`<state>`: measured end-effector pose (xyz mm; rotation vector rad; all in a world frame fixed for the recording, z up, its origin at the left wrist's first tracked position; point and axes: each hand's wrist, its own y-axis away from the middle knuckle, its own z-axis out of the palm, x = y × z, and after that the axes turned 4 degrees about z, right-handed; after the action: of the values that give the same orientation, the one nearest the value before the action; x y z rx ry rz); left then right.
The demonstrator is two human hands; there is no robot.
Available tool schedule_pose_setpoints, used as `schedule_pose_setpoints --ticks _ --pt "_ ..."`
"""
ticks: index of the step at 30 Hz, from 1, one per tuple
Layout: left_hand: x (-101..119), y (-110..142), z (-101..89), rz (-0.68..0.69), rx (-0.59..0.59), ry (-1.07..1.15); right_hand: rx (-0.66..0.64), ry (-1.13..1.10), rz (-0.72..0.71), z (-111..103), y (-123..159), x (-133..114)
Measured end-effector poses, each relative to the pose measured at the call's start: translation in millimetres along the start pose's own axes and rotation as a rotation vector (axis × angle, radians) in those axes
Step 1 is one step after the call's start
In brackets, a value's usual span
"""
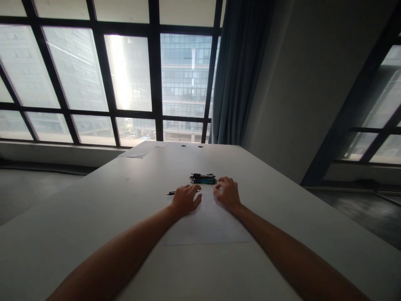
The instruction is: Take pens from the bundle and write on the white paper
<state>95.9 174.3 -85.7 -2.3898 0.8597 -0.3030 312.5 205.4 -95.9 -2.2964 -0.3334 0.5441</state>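
My left hand (pixel 187 199) rests over the left edge of a white sheet of paper (pixel 206 228), its thumb apart from its bent fingers. A dark pen (pixel 171 193) lies partly hidden beneath that hand; its clip end sticks out to the left. Several pens (pixel 203 179) lie side by side in a small group just beyond the paper, mostly black, with blue and green ones nearer me. At the right end of this group is my right hand (pixel 228 192), fingers curved and thumb apart, with nothing visible between them. Faint marks show on the paper's upper part.
Everything lies on a long white table (pixel 140 267). More papers (pixel 142 149) are at its far left corner, and two dark round fittings (pixel 191 146) sit at the far end. Beyond stand large windows, a blue curtain (pixel 239 75) and a grey wall.
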Motion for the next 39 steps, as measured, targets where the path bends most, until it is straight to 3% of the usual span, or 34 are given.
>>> schedule_pose_setpoints --ticks 8,17,21,28,39 --pt "3.0 -0.6 -3.1 -0.022 -0.086 -0.019 -0.021 0.092 0.040 14.7 -0.8 13.7" --pt "-0.4 -0.7 -2.7 0.040 -0.052 0.010 0.007 0.065 0.053 6.8 -1.8 8.4" --pt "-0.7 -1.4 -2.9 0.076 -0.026 0.024 0.012 -0.049 -0.075 -4.9 1.4 -11.2" --pt "0.2 -2.2 -2.4 0.096 -0.019 0.004 -0.091 -0.199 -0.323 -12.0 13.5 -39.2" --pt "0.5 -2.3 -3.0 0.096 -0.028 -0.002 -0.080 -0.219 -0.403 -12.9 13.3 -40.1"
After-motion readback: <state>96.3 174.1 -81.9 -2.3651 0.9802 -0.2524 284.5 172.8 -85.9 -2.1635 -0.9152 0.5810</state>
